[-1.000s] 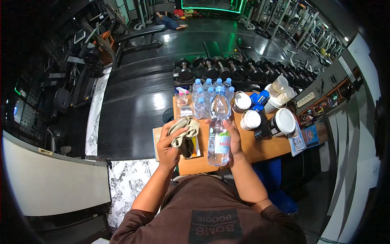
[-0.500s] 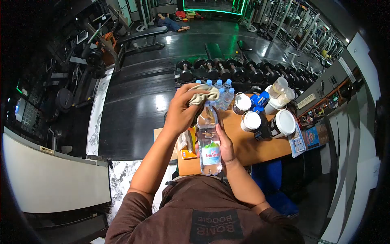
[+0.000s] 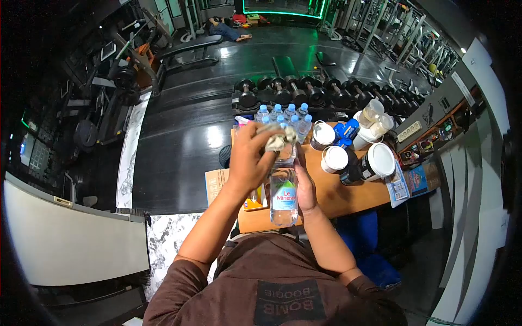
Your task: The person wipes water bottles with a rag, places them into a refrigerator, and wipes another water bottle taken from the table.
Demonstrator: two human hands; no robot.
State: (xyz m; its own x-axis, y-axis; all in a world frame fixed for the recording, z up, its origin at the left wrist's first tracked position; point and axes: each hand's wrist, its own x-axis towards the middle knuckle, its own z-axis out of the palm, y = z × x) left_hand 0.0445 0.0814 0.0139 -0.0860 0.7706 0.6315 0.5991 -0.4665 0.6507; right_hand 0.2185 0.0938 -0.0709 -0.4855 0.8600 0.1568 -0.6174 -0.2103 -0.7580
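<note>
A clear water bottle with a white, green and red label (image 3: 284, 196) is upright in front of my chest. My right hand (image 3: 306, 188) is wrapped round its right side and back. In my left hand (image 3: 248, 157) is a bunched beige cloth (image 3: 280, 140), pressed round the top of the bottle. The cloth and fingers hide the bottle's cap. Behind them, several small blue-capped bottles (image 3: 303, 127) stand together on the wooden table (image 3: 326, 198).
White-lidded tubs (image 3: 379, 161) and a blue item (image 3: 346, 130) are on the table's right side. A cardboard box (image 3: 215, 182) lies at its left. Beyond is a dumbbell rack (image 3: 293, 95). A person (image 3: 228, 30) lies on the far floor.
My left hand has brought the cloth from the left of the bottle up and over its top, then slightly lower. The bottle has shifted a little left, still in my right hand.
</note>
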